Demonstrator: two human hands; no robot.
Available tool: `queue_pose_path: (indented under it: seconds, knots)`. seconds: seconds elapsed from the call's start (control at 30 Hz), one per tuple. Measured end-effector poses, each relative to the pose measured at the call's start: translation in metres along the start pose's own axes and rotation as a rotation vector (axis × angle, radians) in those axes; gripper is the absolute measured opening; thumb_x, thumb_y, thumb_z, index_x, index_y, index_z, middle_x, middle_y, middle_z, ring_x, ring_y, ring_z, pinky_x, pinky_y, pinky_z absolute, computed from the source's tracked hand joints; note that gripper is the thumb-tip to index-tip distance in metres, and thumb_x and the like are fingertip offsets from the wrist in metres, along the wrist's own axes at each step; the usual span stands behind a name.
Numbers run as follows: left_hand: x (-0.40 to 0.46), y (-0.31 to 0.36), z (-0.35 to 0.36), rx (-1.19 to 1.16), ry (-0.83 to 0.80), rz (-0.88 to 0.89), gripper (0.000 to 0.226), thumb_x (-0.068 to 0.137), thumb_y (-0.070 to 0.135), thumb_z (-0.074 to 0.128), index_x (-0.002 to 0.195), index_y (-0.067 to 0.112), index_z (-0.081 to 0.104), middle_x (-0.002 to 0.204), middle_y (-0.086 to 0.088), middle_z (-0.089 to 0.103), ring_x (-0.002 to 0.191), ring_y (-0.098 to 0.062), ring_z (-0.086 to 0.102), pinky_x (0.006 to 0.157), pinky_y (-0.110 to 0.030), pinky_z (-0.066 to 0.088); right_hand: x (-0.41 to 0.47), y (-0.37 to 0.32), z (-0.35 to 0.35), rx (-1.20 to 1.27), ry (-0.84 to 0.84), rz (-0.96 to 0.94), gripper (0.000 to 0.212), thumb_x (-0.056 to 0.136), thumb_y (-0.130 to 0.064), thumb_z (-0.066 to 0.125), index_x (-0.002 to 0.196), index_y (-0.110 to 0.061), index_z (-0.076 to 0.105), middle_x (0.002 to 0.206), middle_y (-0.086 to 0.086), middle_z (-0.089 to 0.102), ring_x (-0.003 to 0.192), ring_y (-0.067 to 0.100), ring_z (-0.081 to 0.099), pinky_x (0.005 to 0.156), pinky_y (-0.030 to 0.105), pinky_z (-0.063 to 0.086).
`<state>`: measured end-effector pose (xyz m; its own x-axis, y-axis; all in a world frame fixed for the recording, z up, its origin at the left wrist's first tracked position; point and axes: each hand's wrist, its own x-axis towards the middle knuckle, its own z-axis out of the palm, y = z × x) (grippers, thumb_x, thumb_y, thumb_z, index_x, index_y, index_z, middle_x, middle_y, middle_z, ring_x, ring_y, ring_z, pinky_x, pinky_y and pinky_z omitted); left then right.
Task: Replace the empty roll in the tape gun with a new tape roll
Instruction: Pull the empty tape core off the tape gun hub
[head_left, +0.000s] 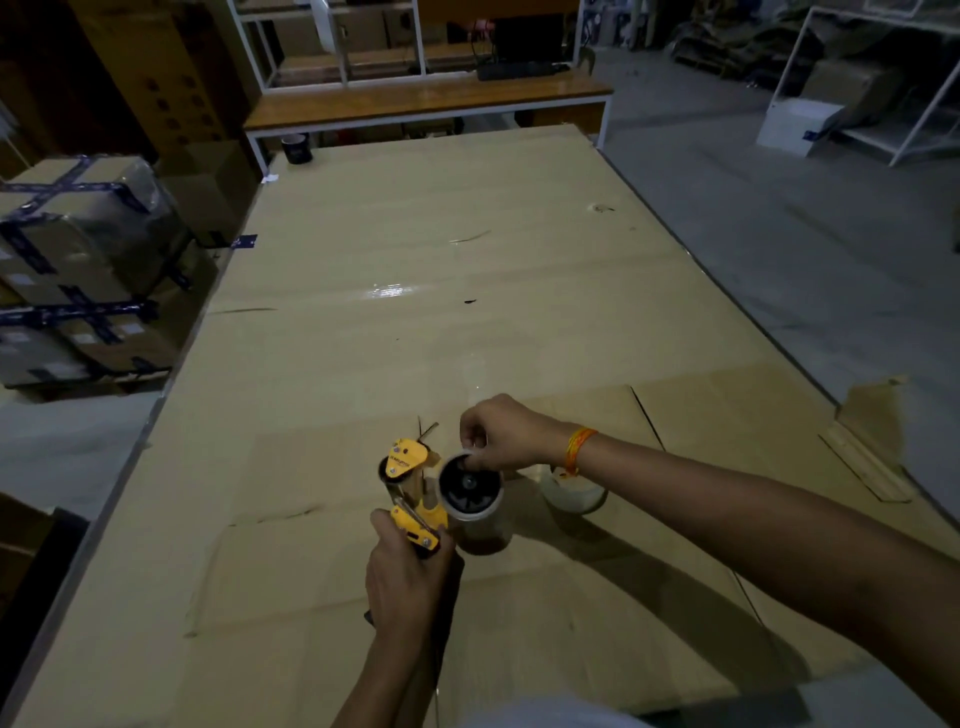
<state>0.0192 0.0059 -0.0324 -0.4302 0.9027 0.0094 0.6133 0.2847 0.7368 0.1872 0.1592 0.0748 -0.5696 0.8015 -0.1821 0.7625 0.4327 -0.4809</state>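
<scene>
A yellow tape gun (414, 491) stands over the cardboard-covered table (415, 291), and my left hand (410, 577) grips its handle from below. On the gun's black hub sits the empty roll (470, 488), a pale thin ring facing me. My right hand (498, 434) pinches the upper rim of that ring with thumb and fingers. A new tape roll (574, 491), clear with a pale core, lies flat on the table just right of the gun, partly hidden by my right forearm.
A dark tape roll (297, 148) stands at the table's far left corner. Taped boxes (78, 260) are stacked left of the table. A wooden bench (426, 101) and white shelving stand beyond the far edge. Bare floor lies to the right.
</scene>
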Motion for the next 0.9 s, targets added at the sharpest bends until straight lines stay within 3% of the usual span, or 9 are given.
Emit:
queue_pose_path:
  seconds: [0.13,0.23,0.3,0.4,0.5,0.63,0.77,0.9]
  knots:
    - [0.008,-0.005,-0.003,0.006,0.013,0.015,0.055,0.088,0.039,0.083,0.096,0.023,0.031,0.073,-0.004,0.068,0.066,-0.038,0.068,0.052,-0.036,0.042,-0.008,0.005,-0.001,0.075,-0.045,0.01,0.058,0.085,-0.049,0.087,0.126,-0.012,0.07,0.119,0.007,0.07,0.103,0.022,0.066,0.083,0.032,0.055]
    - [0.007,-0.003,-0.004,0.015,0.012,0.038,0.053,0.089,0.039,0.082,0.096,0.025,0.031,0.073,0.003,0.065,0.061,-0.028,0.064,0.048,-0.033,0.039,-0.024,-0.002,0.018,-0.148,-0.038,-0.052,0.102,0.071,-0.062,0.09,0.152,-0.018,0.045,0.138,0.009,0.052,0.12,0.025,0.055,0.096,0.04,0.057]
    - [0.006,0.0,-0.005,0.031,-0.005,0.061,0.053,0.088,0.037,0.083,0.098,0.026,0.032,0.073,0.008,0.063,0.061,-0.024,0.063,0.047,-0.033,0.039,-0.031,-0.006,0.036,-0.336,0.011,-0.092,0.116,0.067,-0.06,0.091,0.158,-0.02,0.032,0.141,0.011,0.048,0.122,0.031,0.054,0.091,0.046,0.06]
    - [0.004,0.003,-0.004,0.075,-0.051,0.085,0.053,0.087,0.038,0.082,0.101,0.028,0.032,0.077,0.008,0.065,0.067,-0.028,0.069,0.052,-0.041,0.053,-0.03,-0.008,0.051,-0.438,0.082,-0.107,0.099,0.074,-0.053,0.09,0.151,-0.019,0.037,0.135,0.015,0.053,0.117,0.036,0.059,0.084,0.047,0.059]
    - [0.005,0.007,-0.005,0.142,-0.074,0.085,0.052,0.09,0.043,0.078,0.105,0.027,0.031,0.085,-0.001,0.071,0.074,-0.033,0.072,0.055,-0.038,0.05,-0.028,-0.007,0.043,-0.412,0.062,-0.171,0.079,0.08,-0.05,0.087,0.14,-0.015,0.049,0.126,0.015,0.06,0.11,0.036,0.065,0.084,0.044,0.059]
    - [0.007,0.016,-0.004,0.191,-0.133,0.056,0.051,0.093,0.047,0.073,0.11,0.024,0.031,0.096,-0.005,0.074,0.081,-0.033,0.073,0.06,-0.039,0.05,-0.025,-0.001,0.03,-0.446,-0.014,-0.287,0.083,0.077,-0.05,0.089,0.143,-0.019,0.049,0.125,0.013,0.064,0.106,0.033,0.069,0.086,0.045,0.062]
    - [0.01,0.019,-0.003,0.197,-0.158,0.065,0.051,0.095,0.049,0.071,0.111,0.025,0.029,0.092,-0.002,0.071,0.073,-0.028,0.068,0.06,-0.037,0.051,-0.025,0.0,0.016,-0.539,-0.074,-0.394,0.083,0.075,-0.042,0.093,0.145,-0.019,0.054,0.133,0.012,0.064,0.112,0.032,0.068,0.088,0.042,0.06]
    - [0.009,0.013,0.001,0.213,-0.19,0.067,0.054,0.094,0.05,0.071,0.116,0.025,0.028,0.098,-0.003,0.073,0.08,-0.029,0.071,0.062,-0.039,0.053,-0.028,-0.002,0.022,-0.457,0.001,-0.274,0.08,0.075,-0.049,0.09,0.14,-0.016,0.058,0.123,0.011,0.069,0.106,0.03,0.07,0.088,0.041,0.062]
